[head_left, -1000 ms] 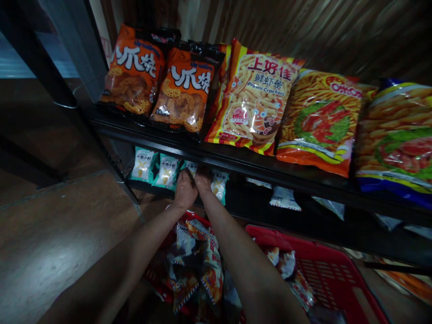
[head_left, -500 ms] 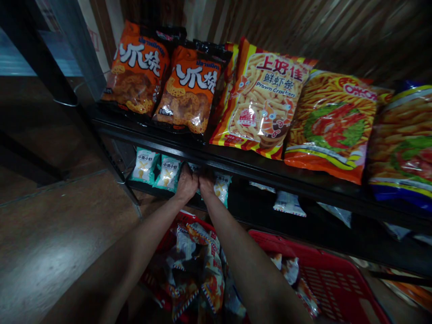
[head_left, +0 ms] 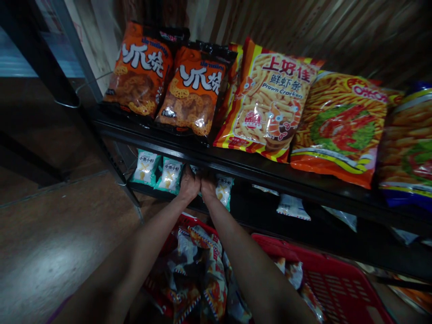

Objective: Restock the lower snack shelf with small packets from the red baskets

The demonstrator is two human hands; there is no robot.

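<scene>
Both my hands reach under the upper black shelf (head_left: 236,164) to a row of small teal-and-white snack packets on the lower shelf. My left hand (head_left: 189,184) and my right hand (head_left: 208,186) are side by side with fingers curled, pressed around a teal packet (head_left: 195,169) that is mostly hidden between them. Two more teal packets (head_left: 146,167) stand to the left, and another (head_left: 224,191) is just right of my right hand.
Large snack bags line the upper shelf: two orange bags (head_left: 194,92), a prawn cracker bag (head_left: 270,105), further bags (head_left: 340,126) to the right. A red basket (head_left: 324,274) with snack packets (head_left: 202,279) sits under my arms. A brown floor (head_left: 50,243) lies left.
My hands have pushed slightly further in and closer together under the shelf edge. The view has shifted a little; the packets stay where they were.
</scene>
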